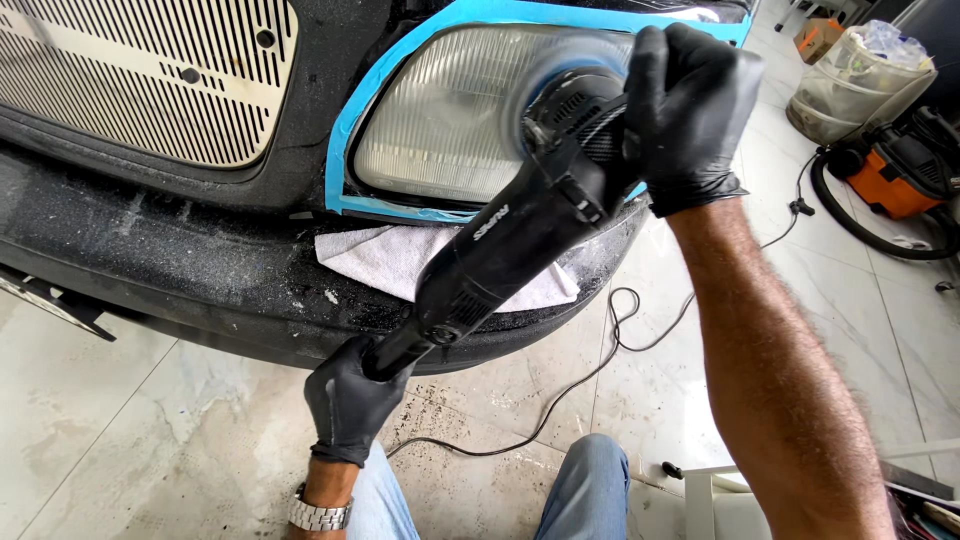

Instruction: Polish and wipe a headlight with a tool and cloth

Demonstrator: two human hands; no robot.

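A black electric polisher is pressed with its round pad against a hazy car headlight, which is framed in blue masking tape. My right hand, in a black glove, grips the polisher's head near the pad. My left hand, also in a black glove and with a metal watch at the wrist, holds the tail end of the polisher's handle. A white cloth lies on the black bumper just under the headlight.
The polisher's black cord trails over the pale tiled floor. A metal grille sits at upper left. An orange and black shop vacuum and a clear bin stand at upper right. My jeans-clad knees are below.
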